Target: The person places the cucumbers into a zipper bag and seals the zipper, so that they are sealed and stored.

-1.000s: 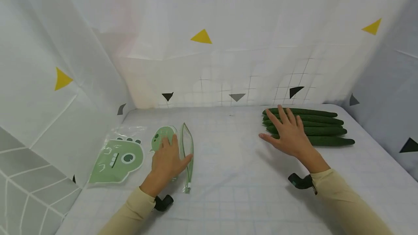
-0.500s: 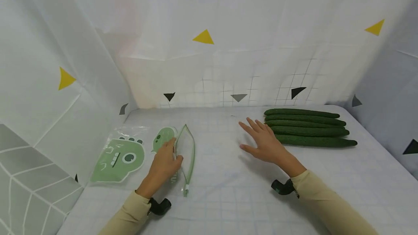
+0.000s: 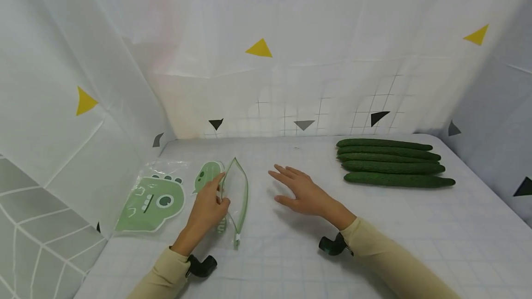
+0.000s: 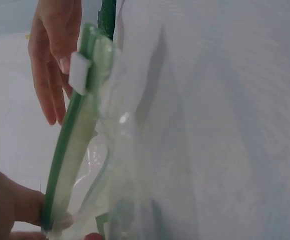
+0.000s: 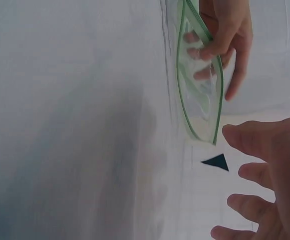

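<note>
A clear zip bag [image 3: 246, 193] with a green rim and a green dinosaur print lies left of the middle of the table, its mouth spread apart. My left hand [image 3: 204, 210] pinches the near lip of that mouth between thumb and fingers. In the left wrist view a white slider [image 4: 79, 73] sits by the end of the green zip. My right hand [image 3: 305, 194] hovers to the right of the bag, fingers spread and holding nothing. Several long dark green cucumbers [image 3: 395, 168] lie side by side at the back right, apart from both hands.
Another bag with a green one-eyed monster print [image 3: 151, 204] lies flat at the far left. White cloth walls with yellow, grey and black triangles enclose the white table [image 3: 282, 262] at the back and sides.
My right hand has moved left, from over the cucumbers toward the bag. My left hand has gone from lying over the bag to pinching its lip, and the mouth has widened.
</note>
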{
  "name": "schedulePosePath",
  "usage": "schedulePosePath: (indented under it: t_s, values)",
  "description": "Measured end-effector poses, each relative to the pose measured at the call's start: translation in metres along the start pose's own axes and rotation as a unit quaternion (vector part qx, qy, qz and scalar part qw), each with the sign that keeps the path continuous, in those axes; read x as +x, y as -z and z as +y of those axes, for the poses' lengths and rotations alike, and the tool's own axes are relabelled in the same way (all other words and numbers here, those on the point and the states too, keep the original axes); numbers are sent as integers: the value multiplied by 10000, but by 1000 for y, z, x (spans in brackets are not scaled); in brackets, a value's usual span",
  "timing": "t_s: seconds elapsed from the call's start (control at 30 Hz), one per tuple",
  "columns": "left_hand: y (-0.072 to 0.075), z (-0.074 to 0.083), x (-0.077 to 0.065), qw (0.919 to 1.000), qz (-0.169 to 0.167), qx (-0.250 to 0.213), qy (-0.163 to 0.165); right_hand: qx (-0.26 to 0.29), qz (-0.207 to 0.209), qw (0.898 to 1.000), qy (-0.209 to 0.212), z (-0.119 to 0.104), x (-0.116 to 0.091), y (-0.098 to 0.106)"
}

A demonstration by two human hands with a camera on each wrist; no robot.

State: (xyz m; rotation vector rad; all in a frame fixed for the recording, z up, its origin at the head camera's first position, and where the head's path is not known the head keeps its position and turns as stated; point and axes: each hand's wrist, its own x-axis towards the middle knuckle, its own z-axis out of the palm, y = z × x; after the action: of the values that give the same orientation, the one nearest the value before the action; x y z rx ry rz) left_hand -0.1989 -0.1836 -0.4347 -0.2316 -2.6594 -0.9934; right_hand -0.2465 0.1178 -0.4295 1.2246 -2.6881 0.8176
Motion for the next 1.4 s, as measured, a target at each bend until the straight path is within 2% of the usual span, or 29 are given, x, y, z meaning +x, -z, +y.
schedulePosePath:
  t_s: [0.23,0.43,0.87,1.13,1.3,1.4]
  values:
    - [0,-1,-2,9997,100,-89,-195,147,-129,9991,382,-15,19,-18]
    - [1,2,-3,9996,116,62,-238,238,-376,9981,414,-23,30,-31]
    - [0,6,-5,9990,114,79,-431,557,-470,9970,276,-33,44,-46]
    - [5,13,-7,9982,215,-82,-546,396,-605,9974,-53,-36,48,-54]
    - [9,16,-10,9972,310,56,-683,208,-569,9981,-96,-36,46,-55]
    - [13,19,-12,9954,433,301,-798,68,-628,9979,-141,-38,46,-55]
